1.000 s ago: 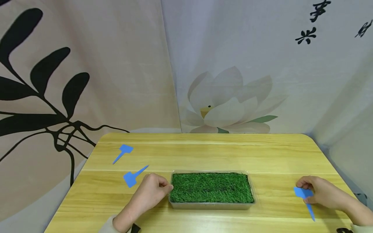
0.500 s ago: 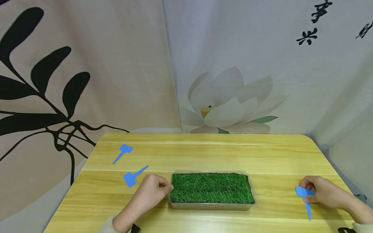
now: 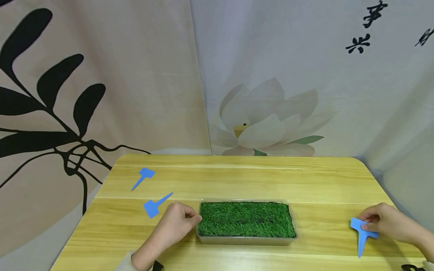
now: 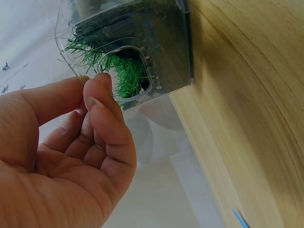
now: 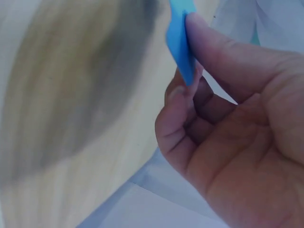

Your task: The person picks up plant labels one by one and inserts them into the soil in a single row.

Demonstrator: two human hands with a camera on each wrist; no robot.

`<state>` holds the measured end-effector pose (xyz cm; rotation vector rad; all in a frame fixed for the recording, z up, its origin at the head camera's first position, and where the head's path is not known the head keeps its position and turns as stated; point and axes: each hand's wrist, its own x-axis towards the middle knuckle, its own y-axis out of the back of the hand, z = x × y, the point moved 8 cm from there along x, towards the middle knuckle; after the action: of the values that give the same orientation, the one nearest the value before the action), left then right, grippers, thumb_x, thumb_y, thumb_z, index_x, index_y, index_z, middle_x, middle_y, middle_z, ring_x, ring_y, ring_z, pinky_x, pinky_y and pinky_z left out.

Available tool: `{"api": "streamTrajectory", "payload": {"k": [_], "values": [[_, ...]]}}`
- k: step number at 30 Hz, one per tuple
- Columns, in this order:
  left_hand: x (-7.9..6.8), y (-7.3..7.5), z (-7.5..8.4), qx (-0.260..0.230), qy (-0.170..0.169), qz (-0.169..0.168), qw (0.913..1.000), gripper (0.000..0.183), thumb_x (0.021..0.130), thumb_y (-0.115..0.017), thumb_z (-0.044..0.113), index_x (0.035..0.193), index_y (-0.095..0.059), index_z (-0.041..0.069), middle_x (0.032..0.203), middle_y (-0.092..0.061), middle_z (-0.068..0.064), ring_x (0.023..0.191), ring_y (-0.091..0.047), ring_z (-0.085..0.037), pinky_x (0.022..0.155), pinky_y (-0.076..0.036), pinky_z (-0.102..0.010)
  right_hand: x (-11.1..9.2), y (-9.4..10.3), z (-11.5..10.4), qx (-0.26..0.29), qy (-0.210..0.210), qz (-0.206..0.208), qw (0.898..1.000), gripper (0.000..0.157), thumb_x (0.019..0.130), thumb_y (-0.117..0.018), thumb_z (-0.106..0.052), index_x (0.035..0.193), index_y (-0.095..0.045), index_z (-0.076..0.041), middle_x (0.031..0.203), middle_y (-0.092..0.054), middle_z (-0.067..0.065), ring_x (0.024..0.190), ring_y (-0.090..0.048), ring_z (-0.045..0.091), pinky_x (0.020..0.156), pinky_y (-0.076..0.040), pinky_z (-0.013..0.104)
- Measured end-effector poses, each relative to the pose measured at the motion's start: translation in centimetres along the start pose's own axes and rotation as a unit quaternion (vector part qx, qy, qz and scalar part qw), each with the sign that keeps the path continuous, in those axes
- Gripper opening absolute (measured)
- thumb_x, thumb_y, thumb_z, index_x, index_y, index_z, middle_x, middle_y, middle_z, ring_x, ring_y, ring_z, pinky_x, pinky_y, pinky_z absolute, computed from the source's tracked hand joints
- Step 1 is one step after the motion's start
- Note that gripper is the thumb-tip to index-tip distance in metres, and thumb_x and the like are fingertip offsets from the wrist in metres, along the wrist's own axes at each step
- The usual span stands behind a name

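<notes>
Pinched the blue marker (image 3: 362, 236) by its broad head between the thumb and curled fingers of the right hand (image 3: 390, 224), to the right of the clear box (image 3: 247, 241) and well apart from it. Left the narrow stem exposed, pointing toward the near side of the tabletop (image 3: 305, 177). Could not tell contact or gap between stem tip and tabletop.

Pressed thumb tip and forefinger tip of the left hand (image 3: 178, 222) together at the left rim of the box, apparently pinching that thin edge, with the remaining fingers curled toward the palm.

Judged the step in hand as holding the marker while steadying the box. For good results, required a light, firm pinch on the broad head only, free of side load on the slim stem. Called for a stem clear of the curled fingers. At the left rim, called for just enough pressure to prevent sliding, without flexing the clear wall.

Found green artificial grass (image 3: 245, 218) filling the box nearly to the rim. Noted a second marker (image 3: 151, 208) near the left end of the box and a third marker (image 3: 146, 173) farther left, beyond the level of its far edge. Located a fabric backdrop (image 3: 142, 75) well behind the box.
</notes>
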<state>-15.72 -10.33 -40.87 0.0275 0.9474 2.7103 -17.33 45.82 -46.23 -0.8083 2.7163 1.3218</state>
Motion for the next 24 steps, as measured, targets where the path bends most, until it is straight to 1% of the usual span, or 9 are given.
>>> {"api": "streamTrajectory", "payload": {"k": [4, 8, 10, 15, 18, 21, 24], "values": [[0.0, 0.0, 0.0, -0.002, 0.000, 0.000, 1.0000, 0.035, 0.094, -0.075, 0.004, 0.060, -0.068, 0.008, 0.050, -0.031, 0.012, 0.047, -0.024, -0.005, 0.045, -0.022, -0.019, -0.3, 0.5, -0.5, 0.008, 0.005, -0.004, 1.000, 0.004, 0.094, -0.073, 0.000, 0.096, -0.076, -0.004, 0.081, -0.069, -0.010, 0.070, -0.059, 0.003, 0.059, -0.049, 0.025], [0.1, -0.1, -0.1, -0.007, 0.003, -0.003, 1.0000, 0.034, 0.094, -0.074, 0.004, 0.060, -0.068, 0.007, 0.050, -0.031, 0.011, 0.048, -0.024, -0.005, 0.045, -0.022, -0.019, -0.5, 0.6, -1.1, 0.014, 0.011, -0.005, 1.000, 0.008, 0.094, -0.073, 0.000, 0.091, -0.075, -0.007, 0.076, -0.065, -0.010, 0.066, -0.055, 0.004, 0.055, -0.043, 0.025], [0.1, -0.1, -0.1, -0.008, 0.005, -0.003, 0.9999, 0.035, 0.094, -0.074, 0.004, 0.060, -0.068, 0.008, 0.050, -0.032, 0.011, 0.048, -0.025, -0.005, 0.046, -0.022, -0.019, -0.6, 0.6, -1.5, 0.015, 0.015, -0.006, 1.000, 0.009, 0.094, -0.073, 0.001, 0.090, -0.074, -0.008, 0.075, -0.064, -0.011, 0.065, -0.053, 0.003, 0.054, -0.042, 0.025], [0.1, -0.1, -0.2, -0.011, 0.007, 0.000, 0.9999, 0.035, 0.094, -0.074, 0.004, 0.060, -0.069, 0.013, 0.049, -0.033, 0.011, 0.047, -0.026, -0.005, 0.045, -0.022, -0.018, -1.0, 0.7, -2.8, 0.031, 0.042, -0.010, 0.999, 0.013, 0.094, -0.072, 0.003, 0.090, -0.073, -0.008, 0.074, -0.065, -0.010, 0.063, -0.056, 0.006, 0.053, -0.042, 0.025], [0.0, -0.1, -0.1, -0.008, 0.006, 0.001, 1.0000, 0.036, 0.094, -0.074, 0.004, 0.060, -0.069, 0.013, 0.048, -0.033, 0.011, 0.046, -0.026, -0.005, 0.044, -0.022, -0.018, -1.2, 0.8, -3.8, 0.033, 0.061, -0.004, 0.998, 0.015, 0.093, -0.071, 0.006, 0.089, -0.073, -0.009, 0.074, -0.067, -0.010, 0.062, -0.058, 0.007, 0.052, -0.044, 0.026], [0.0, -0.2, -0.1, -0.003, 0.004, 0.002, 1.0000, 0.036, 0.094, -0.074, 0.004, 0.060, -0.068, 0.013, 0.049, -0.033, 0.012, 0.046, -0.026, -0.005, 0.045, -0.022, -0.018, -1.3, 1.2, -4.7, 0.009, 0.051, 0.018, 0.998, 0.016, 0.093, -0.073, 0.005, 0.088, -0.074, -0.010, 0.075, -0.066, -0.012, 0.062, -0.056, 0.005, 0.052, -0.045, 0.026], [0.0, -0.2, -0.1, -0.001, 0.002, 0.001, 1.0000, 0.035, 0.094, -0.074, 0.004, 0.060, -0.068, 0.011, 0.049, -0.034, 0.012, 0.046, -0.027, -0.005, 0.045, -0.022, -0.018, -1.3, 1.6, -5.3, -0.028, 0.016, 0.046, 0.998, 0.012, 0.093, -0.074, 0.001, 0.087, -0.073, -0.010, 0.075, -0.065, -0.013, 0.063, -0.053, 0.002, 0.053, -0.044, 0.025]]}}
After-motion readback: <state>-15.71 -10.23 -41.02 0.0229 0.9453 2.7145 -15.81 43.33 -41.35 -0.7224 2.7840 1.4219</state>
